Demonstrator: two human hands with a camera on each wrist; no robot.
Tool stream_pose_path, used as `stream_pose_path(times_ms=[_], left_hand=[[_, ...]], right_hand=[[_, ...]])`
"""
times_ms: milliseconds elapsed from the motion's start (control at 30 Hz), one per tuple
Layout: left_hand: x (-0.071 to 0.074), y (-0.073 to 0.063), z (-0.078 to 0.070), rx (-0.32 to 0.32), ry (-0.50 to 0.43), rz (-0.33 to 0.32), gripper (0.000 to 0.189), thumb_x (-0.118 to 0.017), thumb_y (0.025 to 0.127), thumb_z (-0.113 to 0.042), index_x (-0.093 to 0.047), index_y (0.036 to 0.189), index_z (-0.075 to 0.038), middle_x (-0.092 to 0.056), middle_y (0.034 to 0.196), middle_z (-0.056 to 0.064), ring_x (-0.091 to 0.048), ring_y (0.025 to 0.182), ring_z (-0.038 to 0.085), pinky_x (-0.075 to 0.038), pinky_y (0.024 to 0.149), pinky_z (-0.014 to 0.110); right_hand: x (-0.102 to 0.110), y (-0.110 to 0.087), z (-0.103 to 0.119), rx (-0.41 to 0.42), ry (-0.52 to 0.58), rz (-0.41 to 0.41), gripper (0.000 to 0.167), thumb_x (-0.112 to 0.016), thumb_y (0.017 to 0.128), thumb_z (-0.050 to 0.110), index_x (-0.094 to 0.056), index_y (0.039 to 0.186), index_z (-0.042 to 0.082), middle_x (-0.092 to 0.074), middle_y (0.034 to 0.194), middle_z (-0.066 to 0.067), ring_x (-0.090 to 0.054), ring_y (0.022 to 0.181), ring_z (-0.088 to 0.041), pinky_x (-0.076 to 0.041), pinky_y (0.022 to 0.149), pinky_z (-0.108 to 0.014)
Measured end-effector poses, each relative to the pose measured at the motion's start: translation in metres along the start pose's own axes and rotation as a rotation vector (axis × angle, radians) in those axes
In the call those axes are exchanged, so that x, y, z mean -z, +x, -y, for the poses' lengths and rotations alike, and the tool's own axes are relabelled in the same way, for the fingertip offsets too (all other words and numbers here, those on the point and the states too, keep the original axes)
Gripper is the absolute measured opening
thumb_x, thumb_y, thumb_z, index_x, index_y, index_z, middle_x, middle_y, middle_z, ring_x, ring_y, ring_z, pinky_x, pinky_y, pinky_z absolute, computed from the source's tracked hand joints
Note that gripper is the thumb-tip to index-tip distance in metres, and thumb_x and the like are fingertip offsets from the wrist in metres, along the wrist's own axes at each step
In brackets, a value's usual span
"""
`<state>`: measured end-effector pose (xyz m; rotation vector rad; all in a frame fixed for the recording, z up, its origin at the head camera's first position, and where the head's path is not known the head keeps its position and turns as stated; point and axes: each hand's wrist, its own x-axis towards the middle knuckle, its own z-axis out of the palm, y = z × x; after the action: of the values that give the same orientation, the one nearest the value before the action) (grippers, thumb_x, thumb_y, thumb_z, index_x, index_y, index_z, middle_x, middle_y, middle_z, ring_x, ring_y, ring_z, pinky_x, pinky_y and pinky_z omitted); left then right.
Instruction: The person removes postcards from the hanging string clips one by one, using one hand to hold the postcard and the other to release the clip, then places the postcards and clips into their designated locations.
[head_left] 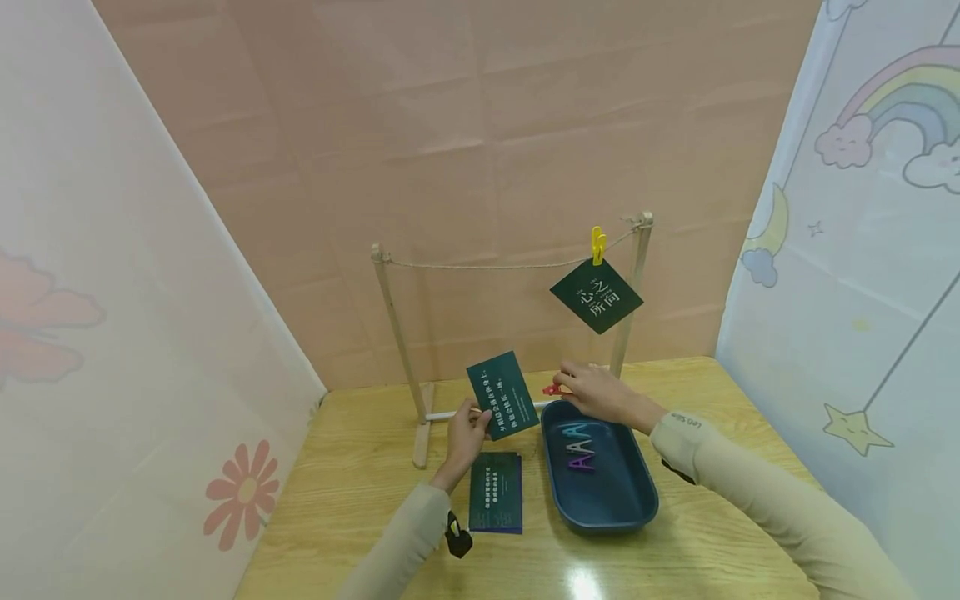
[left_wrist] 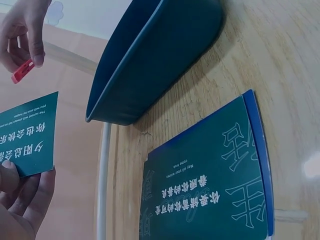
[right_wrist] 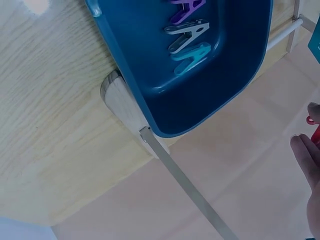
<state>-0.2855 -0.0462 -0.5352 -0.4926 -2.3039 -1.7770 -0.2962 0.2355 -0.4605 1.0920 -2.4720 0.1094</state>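
Note:
My left hand (head_left: 467, 433) pinches a dark green card (head_left: 504, 395) printed with white characters, held up at a tilt above the table. Between the thumb and fingers of my right hand (head_left: 600, 392) is a red clothespin (head_left: 552, 389), over the far end of a blue tray (head_left: 600, 525). In the tray lie a teal clothespin (right_wrist: 192, 58), a grey clothespin (right_wrist: 188, 35) and a purple clothespin (right_wrist: 187, 10). Below the left hand sits a stack of cards (left_wrist: 200, 175), a green one on top. Another green card (head_left: 597, 296) hangs from the string by a yellow clothespin (head_left: 597, 245).
A wooden frame with a left post (head_left: 399, 333) and a right post (head_left: 632, 292) stands at the back, a string (head_left: 480, 267) tied between them. A white bar (left_wrist: 104, 185) joins the posts low down. Printed side panels flank the wooden table (head_left: 360, 500).

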Motion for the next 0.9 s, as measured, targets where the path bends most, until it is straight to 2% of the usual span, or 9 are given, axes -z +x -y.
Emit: stream_pose_path(times_ms=[100,200,400,600,700,833,900], left_hand=[[0.001,-0.002,0.003,-0.001,0.014,-0.005,0.006,-0.058,0.098,0.002,-0.053,0.097,0.005,-0.068,0.081,0.021,-0.064,0.061,0.043,-0.057,0.05,0.031],[0.002,-0.003,0.004,0.018,0.028,-0.005,0.008,-0.059,0.098,0.001,-0.053,0.095,0.004,-0.067,0.077,0.019,-0.063,0.057,0.038,-0.055,0.049,0.029],[0.005,-0.005,0.007,0.068,0.038,0.001,0.006,-0.06,0.097,0.001,-0.055,0.096,0.003,-0.061,0.069,0.014,-0.059,0.054,0.021,-0.055,0.049,0.027],[0.008,-0.009,0.009,0.087,0.057,0.008,0.005,-0.059,0.097,0.001,-0.055,0.099,0.004,-0.064,0.068,0.015,-0.057,0.049,0.016,-0.05,0.046,0.024],[0.009,-0.011,0.009,0.084,0.064,0.018,0.005,-0.06,0.097,0.001,-0.057,0.099,0.004,-0.066,0.068,0.015,-0.059,0.048,0.021,-0.049,0.045,0.023],[0.013,-0.015,0.01,0.11,0.062,0.045,0.004,-0.06,0.098,-0.001,-0.059,0.1,0.002,-0.067,0.071,0.02,-0.063,0.058,0.041,-0.05,0.047,0.023],[0.015,-0.016,0.011,0.136,0.068,0.064,0.004,-0.06,0.098,-0.002,-0.06,0.101,0.001,-0.068,0.072,0.02,-0.063,0.06,0.043,-0.053,0.049,0.027]], right_hand=[[-0.003,-0.003,0.002,-0.004,-0.022,0.008,0.024,-0.083,0.082,0.013,-0.066,0.1,0.011,-0.052,0.089,0.0,-0.053,0.07,-0.014,-0.045,0.06,-0.031],[-0.005,-0.006,0.005,-0.007,-0.021,0.019,0.023,-0.082,0.082,0.014,-0.066,0.098,0.01,-0.052,0.088,0.0,-0.052,0.069,-0.014,-0.04,0.061,-0.032],[-0.01,-0.012,0.007,-0.012,0.017,0.056,0.024,-0.082,0.08,0.01,-0.065,0.096,0.008,-0.051,0.085,0.001,-0.05,0.069,-0.011,-0.045,0.06,-0.028],[-0.014,-0.017,0.01,-0.035,0.018,0.098,0.028,-0.084,0.077,0.009,-0.065,0.096,0.008,-0.05,0.084,0.001,-0.047,0.068,-0.011,-0.046,0.058,-0.029],[-0.015,-0.02,0.013,-0.061,0.029,0.142,0.026,-0.083,0.08,0.01,-0.064,0.097,0.01,-0.049,0.085,0.002,-0.049,0.07,-0.011,-0.048,0.058,-0.029],[-0.018,-0.023,0.014,-0.061,0.042,0.172,0.022,-0.081,0.082,0.01,-0.062,0.092,0.013,-0.048,0.084,0.003,-0.05,0.07,-0.011,-0.049,0.057,-0.028],[-0.022,-0.025,0.014,-0.054,0.045,0.183,0.022,-0.081,0.082,0.01,-0.061,0.089,0.014,-0.048,0.083,0.004,-0.05,0.069,-0.011,-0.048,0.058,-0.027]])
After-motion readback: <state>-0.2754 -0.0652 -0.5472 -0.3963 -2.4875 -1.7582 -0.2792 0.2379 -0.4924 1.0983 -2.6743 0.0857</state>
